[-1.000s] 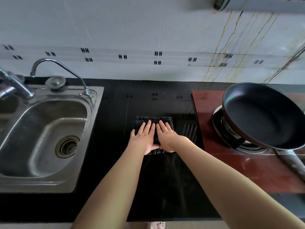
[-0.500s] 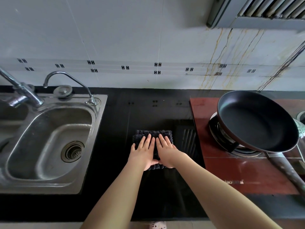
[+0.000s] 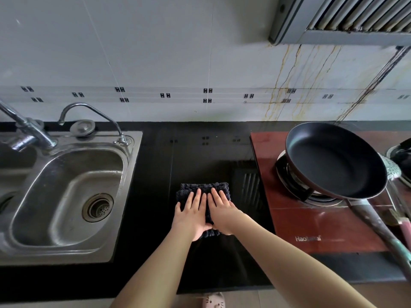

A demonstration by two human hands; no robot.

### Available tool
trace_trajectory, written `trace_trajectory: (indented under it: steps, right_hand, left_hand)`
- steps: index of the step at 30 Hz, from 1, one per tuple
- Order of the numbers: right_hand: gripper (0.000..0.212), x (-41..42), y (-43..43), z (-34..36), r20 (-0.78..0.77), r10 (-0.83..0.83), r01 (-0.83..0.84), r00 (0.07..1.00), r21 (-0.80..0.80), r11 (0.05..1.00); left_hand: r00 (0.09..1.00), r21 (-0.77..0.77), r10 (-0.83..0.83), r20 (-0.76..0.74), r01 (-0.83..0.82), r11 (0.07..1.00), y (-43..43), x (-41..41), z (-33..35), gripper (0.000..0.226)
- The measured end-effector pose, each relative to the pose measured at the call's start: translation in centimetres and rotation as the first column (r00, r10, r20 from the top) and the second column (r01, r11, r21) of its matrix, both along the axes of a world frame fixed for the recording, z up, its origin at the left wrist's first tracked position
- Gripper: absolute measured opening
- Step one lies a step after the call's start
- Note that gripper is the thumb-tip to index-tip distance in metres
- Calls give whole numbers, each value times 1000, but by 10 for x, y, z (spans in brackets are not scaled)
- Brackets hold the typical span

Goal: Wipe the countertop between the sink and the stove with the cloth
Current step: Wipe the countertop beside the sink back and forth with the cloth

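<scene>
A dark blue-grey folded cloth (image 3: 201, 187) lies on the black countertop (image 3: 151, 196), between the steel sink (image 3: 124, 196) on the left and the red-topped stove (image 3: 311, 227) on the right. My left hand (image 3: 191, 216) and my right hand (image 3: 222, 210) lie flat side by side on the cloth, fingers stretched toward the wall, palms pressing it down. The hands cover most of the cloth; only its far edge and a bit of its near edge show.
A black frying pan (image 3: 333, 161) sits on the stove's left burner, its handle reaching toward the front right. Two faucets (image 3: 89, 107) stand behind the sink. A range hood (image 3: 355, 18) hangs above the stove. A slipper (image 3: 212, 301) shows on the floor below the counter's edge.
Both hands have slid the cloth toward me along the countertop, away from the wall. The view has tilted up, bringing the range hood into sight.
</scene>
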State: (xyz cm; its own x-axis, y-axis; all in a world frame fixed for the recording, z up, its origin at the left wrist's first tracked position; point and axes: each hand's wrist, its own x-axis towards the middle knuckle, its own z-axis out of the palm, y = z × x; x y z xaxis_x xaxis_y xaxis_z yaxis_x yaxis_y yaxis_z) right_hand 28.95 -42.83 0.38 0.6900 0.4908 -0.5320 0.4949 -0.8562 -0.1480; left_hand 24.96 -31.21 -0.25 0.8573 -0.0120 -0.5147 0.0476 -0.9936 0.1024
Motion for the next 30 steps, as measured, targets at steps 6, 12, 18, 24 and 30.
trace_trajectory:
  steps: [6,12,18,24,30]
  right_hand:
    - [89,-13,-4,1,9,2,-2,1000,23,1000]
    - [94,-31,-9,-2,23,26,-26,999,25,999]
    - [92,-47,-12,-2,46,34,-36,998,30,999]
    - [86,-63,-15,-1,46,35,-37,998,35,999]
    - [86,-78,-16,1,37,38,-40,999,34,999]
  left_hand:
    - [1000,17,-14,-15,14,1000,-3,-11,-1,94]
    - [998,25,-69,-1,69,997,0,-29,-2,93]
    - [994,52,-106,0,106,993,-2,-45,-1,92]
    - [991,86,-136,-16,137,987,-3,-61,-5,86]
    - [987,84,-155,-42,158,984,-3,-75,-4,84]
